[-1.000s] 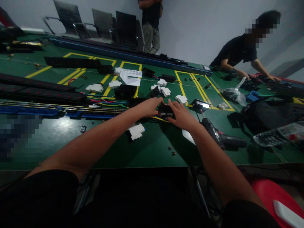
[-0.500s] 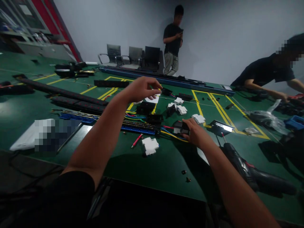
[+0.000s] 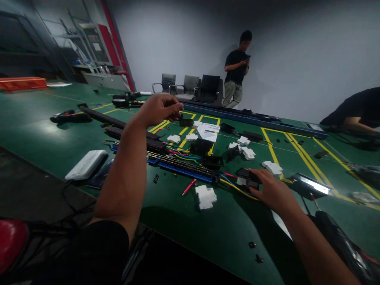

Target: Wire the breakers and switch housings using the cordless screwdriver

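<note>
- While the right hand point(image 3: 273, 190) clasps one end of a single black rectangular housing with a silver-grey face point(image 3: 246, 179) between thumb and fingers, the left hand point(image 3: 158, 107) is raised above the green tabletop point(image 3: 225, 225), fingers curled inward; whether its fingertips hold anything cannot be told.
- Housing: lies on the tabletop, right of centre; red, blue and yellow wires point(image 3: 237, 189) lead towards it.
- White blocky plastic modules point(image 3: 206, 196): seven visible; one at the near side, one beyond the right hand, two farther left, three clustered, one of these partly hidden.
- Slim red pen-shaped tool point(image 3: 189, 187): one, beside the nearest module.
- Small dark metal fasteners point(image 3: 252, 244): two, near the front edge.
- Long blue plastic channel point(image 3: 184, 173): one, with thin brass-coloured rods along it.
- Shallow orange plastic tray point(image 3: 22, 84): one, far left; contents not discernible.
- Background: three chairs point(image 3: 210, 86), two people point(image 3: 236, 73).
</note>
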A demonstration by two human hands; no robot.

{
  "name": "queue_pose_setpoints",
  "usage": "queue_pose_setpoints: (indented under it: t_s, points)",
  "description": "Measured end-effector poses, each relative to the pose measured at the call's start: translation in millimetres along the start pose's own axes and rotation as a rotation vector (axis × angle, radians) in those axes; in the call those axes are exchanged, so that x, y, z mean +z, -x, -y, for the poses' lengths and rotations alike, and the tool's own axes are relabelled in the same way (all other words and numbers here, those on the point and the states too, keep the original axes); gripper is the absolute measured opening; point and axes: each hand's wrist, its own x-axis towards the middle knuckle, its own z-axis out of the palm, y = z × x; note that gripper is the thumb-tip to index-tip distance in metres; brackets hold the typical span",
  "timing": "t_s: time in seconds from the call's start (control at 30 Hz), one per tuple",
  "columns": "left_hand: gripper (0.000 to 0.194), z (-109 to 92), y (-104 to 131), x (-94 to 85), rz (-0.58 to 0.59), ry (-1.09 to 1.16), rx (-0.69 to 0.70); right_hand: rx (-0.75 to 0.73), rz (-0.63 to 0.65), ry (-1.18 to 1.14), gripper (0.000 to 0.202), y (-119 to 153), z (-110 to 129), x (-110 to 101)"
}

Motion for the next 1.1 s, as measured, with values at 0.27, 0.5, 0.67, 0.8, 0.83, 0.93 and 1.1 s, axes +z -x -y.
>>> queue_pose_setpoints:
  t_s: [0.27, 0.5, 0.67, 0.8, 0.83, 0.93, 1.1]
  points:
    - [0.026, 118.7, 40.8, 45.4, 0.294, -0.394, -0.101, 0.016, 0.000, 0.039, 0.062, -0.3, -2.7, 3.2]
    - [0.017, 141.6, 24.7, 90.3, 0.497, -0.447, -0.002, 0.038, 0.002, 0.071, 0.063, 2.2, 2.9, 0.8]
    - [0.014, 140.0, 12.0, 105.5, 0.559, -0.461, -0.008, 0.022, 0.000, 0.053, 0.068, 1.7, 1.0, 4.2]
    - [0.008, 135.6, 10.3, 102.8, 0.504, -0.419, -0.017, 0.027, 0.008, 0.019, 0.071, 1.0, -1.0, 6.8]
    - [0.011, 133.2, 10.5, 101.3, 0.469, -0.395, -0.022, 0.026, 0.004, 0.010, 0.072, 0.8, -1.7, 7.7]
    - [0.024, 123.0, 13.7, 100.0, 0.339, -0.143, -0.088, 0.022, -0.018, -0.022, 0.073, -0.3, -4.9, 11.2]
    - [0.023, 102.2, 23.4, 114.6, 0.307, 0.429, -0.235, -0.041, -0.039, -0.069, 0.073, -4.9, -13.2, 19.0]
